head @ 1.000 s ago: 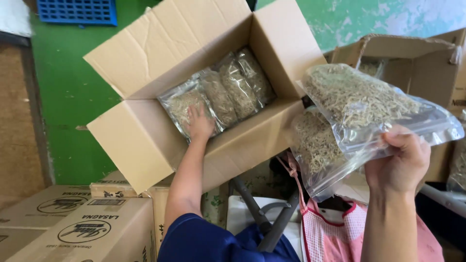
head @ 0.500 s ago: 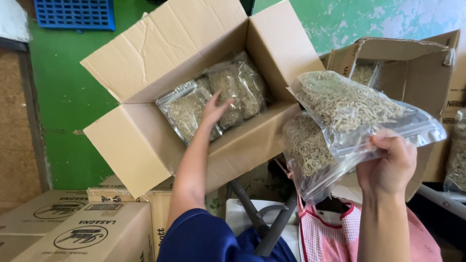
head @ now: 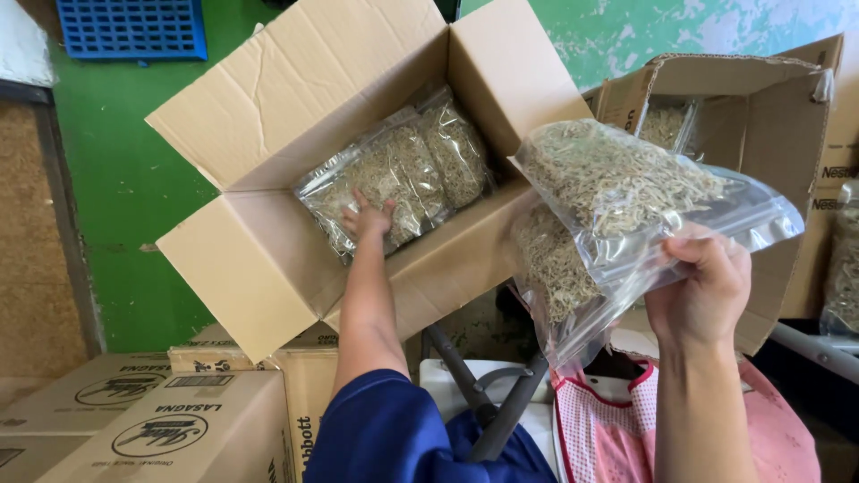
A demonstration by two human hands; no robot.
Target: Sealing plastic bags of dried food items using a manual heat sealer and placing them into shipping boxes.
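Pinching clear bags (head: 626,206) between right hand (head: 702,286) fingers (head: 684,246).

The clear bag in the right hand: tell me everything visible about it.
The clear bag is a glossy plastic zip pouch packed with thin, pale dried strands. It is held up, tilted, by its empty top edge in the right hand, in front of the open cardboard box. A second similar bag hangs beneath it.

My left hand (head: 367,217) presses flat on clear bags of pale dried strands (head: 394,174), stacked side by side inside open tilted cardboard box (head: 259,259). My right hand (head: 702,286) grips two more such bags (head: 617,206), just right of box, slanted.
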